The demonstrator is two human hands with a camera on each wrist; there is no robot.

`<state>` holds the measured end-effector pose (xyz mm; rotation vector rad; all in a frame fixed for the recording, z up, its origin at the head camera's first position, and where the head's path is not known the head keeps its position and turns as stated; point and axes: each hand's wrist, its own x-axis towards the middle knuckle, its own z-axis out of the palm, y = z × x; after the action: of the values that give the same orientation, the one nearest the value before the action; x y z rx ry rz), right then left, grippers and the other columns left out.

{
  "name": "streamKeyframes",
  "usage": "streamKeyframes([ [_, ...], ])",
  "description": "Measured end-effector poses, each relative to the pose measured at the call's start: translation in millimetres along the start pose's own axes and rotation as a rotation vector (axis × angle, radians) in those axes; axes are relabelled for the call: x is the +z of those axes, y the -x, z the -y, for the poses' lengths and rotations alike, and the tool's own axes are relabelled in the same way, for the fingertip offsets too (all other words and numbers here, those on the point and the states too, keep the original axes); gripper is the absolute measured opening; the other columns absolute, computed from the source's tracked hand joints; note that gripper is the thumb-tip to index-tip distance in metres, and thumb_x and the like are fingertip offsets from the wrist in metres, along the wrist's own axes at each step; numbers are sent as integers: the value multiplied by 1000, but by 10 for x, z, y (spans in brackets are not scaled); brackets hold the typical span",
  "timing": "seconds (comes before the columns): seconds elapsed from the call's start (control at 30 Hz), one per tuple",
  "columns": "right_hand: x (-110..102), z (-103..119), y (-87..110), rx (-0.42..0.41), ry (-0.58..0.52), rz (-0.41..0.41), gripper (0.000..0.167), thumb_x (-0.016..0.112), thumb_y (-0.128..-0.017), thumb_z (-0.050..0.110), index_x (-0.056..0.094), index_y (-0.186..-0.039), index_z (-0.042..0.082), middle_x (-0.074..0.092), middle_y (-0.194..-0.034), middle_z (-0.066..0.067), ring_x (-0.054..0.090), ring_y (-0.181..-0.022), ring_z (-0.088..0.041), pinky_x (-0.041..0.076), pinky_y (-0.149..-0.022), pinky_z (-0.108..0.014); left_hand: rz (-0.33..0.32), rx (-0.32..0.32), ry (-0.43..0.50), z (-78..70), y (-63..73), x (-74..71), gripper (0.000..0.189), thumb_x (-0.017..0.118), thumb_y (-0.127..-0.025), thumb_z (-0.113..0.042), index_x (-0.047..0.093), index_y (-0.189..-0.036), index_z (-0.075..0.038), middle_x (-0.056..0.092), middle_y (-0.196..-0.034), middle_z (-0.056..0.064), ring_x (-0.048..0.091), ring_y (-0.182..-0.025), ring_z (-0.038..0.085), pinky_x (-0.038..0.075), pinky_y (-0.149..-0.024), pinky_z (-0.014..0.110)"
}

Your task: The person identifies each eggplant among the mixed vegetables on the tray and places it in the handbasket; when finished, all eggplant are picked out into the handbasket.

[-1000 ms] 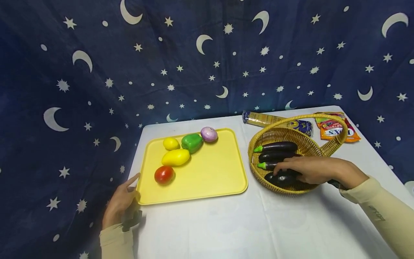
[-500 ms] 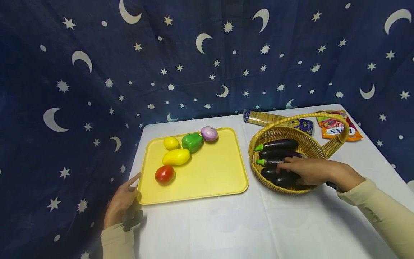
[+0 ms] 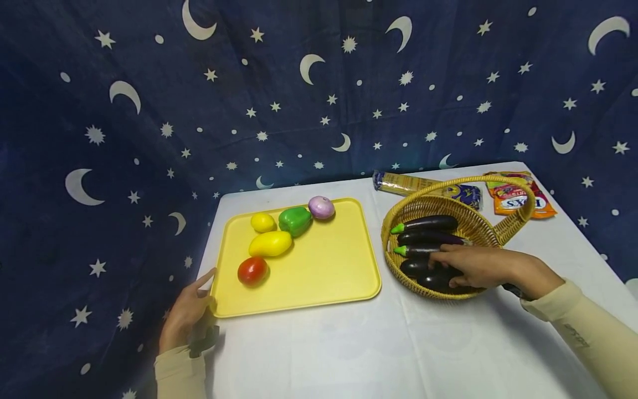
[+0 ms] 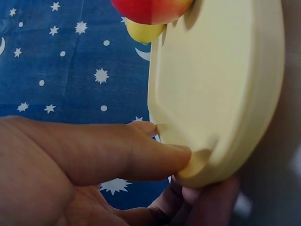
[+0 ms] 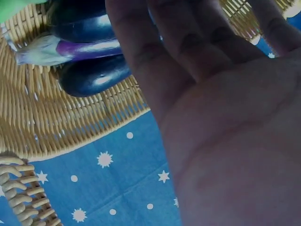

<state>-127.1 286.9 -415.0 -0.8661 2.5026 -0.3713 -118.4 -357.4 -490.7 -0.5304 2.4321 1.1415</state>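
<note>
Yellow tray (image 3: 319,277) centre frame; left hand (image 3: 186,313) pinches its lower-left corner. Wicker basket (image 3: 399,266) right of centre, eggplants inside; right hand (image 3: 480,267) fingers curled over the nearest eggplant (image 3: 423,272), holding it.

Yellow tray (image 3: 324,271); dark purple eggplants (image 3: 428,224); navy star-and-moon backdrop (image 3: 299,94).

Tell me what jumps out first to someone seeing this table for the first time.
The yellow tray on the left side of the table stands out, with a red tomato, two yellow fruits, a green pepper and a purple onion on it. To its right, a wicker basket holds dark eggplants, and the right hand rests on the nearest ones. The left hand holds the tray's near left corner.
</note>
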Motion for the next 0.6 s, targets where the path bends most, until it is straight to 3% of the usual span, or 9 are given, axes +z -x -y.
streamKeyframes([
  [0.07,18,1,-23,-4,13,-17,36,84,-90,22,63,-119,27,60,-107,5,58,-92,-9,53,-78,-32,-4,33,-5,14,2,-3,85,52,-92,6,28,-170,-21,51,-149,43,61,-119,42,53,-99,54],
  [0.17,30,5,-51,4,17,-27,37,86,-89,22,62,-117,26,59,-106,5,57,-93,-9,53,-79,-33,7,4,5,10,-7,-7,84,52,-95,4,26,-170,-23,48,-151,42,58,-122,45,51,-105,62],
  [0.3,41,15,-49,13,15,-32,38,86,-89,25,62,-119,26,60,-105,5,57,-92,-9,53,-79,-33,15,4,-24,2,-2,-29,82,52,-98,0,24,-170,-23,48,-152,43,59,-118,43,56,-95,54],
  [0.4,49,27,-34,-3,15,-54,40,85,-90,27,62,-122,24,62,-108,5,59,-93,-10,54,-80,-36,-7,65,-65,16,11,-49,83,51,-93,2,26,-170,-18,53,-146,44,60,-110,38,49,-80,38],
  [0.6,59,61,58,-15,38,-160,40,74,-99,35,63,-134,20,67,-125,2,68,-112,-18,58,-93,-44,-48,77,-95,8,28,-54,75,48,-96,-1,31,-168,-11,55,-145,43,60,-117,43,51,-96,52],
])
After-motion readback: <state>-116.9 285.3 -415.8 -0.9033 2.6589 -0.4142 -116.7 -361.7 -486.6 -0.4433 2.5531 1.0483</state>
